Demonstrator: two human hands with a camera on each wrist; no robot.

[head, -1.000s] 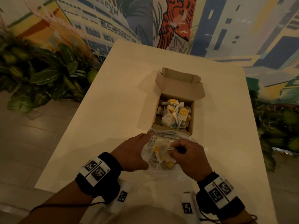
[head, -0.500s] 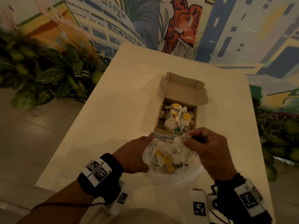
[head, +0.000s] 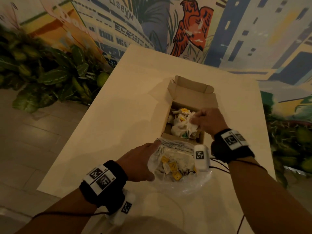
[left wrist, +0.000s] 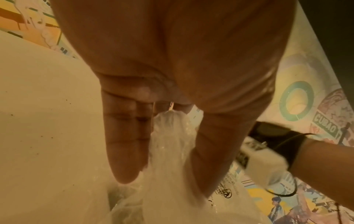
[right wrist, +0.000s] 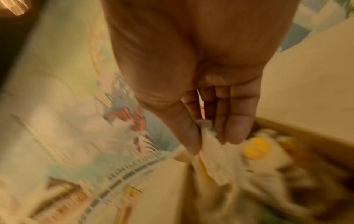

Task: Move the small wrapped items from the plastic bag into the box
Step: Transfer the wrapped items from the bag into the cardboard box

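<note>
Here, the right hand (head: 208, 121) reaches forward over the open cardboard box (head: 189, 105), palm down, with the forearm running from the near right edge of the view toward the box's right side. Its thumb and fingertips (right wrist: 235, 133) pinch one small white wrapped item (head: 192, 123) by an upper corner, so that the item hangs down over the heap of white and yellow wrapped items (head: 181, 116) already inside the box; the right wrist view is blurred, and the item's printing cannot be read. The left hand (head: 138, 163) lies at the near left of the clear plastic bag (head: 179, 166), fingers extended toward the far side, and grips a gathered fold of the film at the bag's left rim between thumb and fingers (left wrist: 126, 144). The bag rests on the cream table (head: 118, 125), its mouth directed toward the far side and touching, or just short of, the box's near wall. Several more yellow-labelled packets (head: 171, 166) lie loosely inside the bag. The box stands with its long axis running near to far, its lid flap (head: 192, 88) folded back and raised at the far end. Both wrists carry black bands with printed square markers (head: 99, 177). Leafy plants (head: 42, 68) and a painted mural with an orange bird (head: 192, 26) stand beyond the table.
</note>
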